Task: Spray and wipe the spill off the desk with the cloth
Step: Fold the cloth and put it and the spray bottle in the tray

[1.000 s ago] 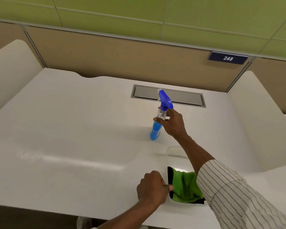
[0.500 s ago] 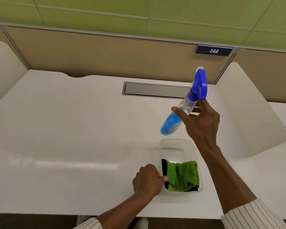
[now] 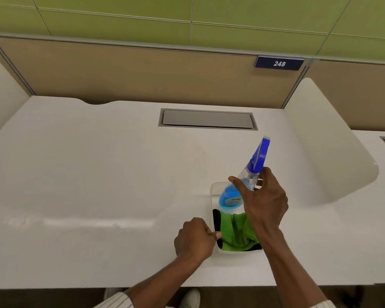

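Note:
My right hand grips a clear spray bottle with blue liquid and a blue trigger head, tilted with the head up and to the right, above the far end of a white tray. A green cloth with black edging lies bunched in the near end of that tray. My left hand rests fisted on the white desk, its thumb touching the tray's left rim beside the cloth. I can make out no clear spill; a faint glossy streak runs along the desk's near left.
A grey metal cable hatch is set into the desk at the back middle. White curved dividers stand at the right and left. A tan partition with a "248" plate closes the back.
My right hand lifted the spray bottle off the desk, then brought it back towards me and down, over the tray. My left hand stayed at the tray's rim.

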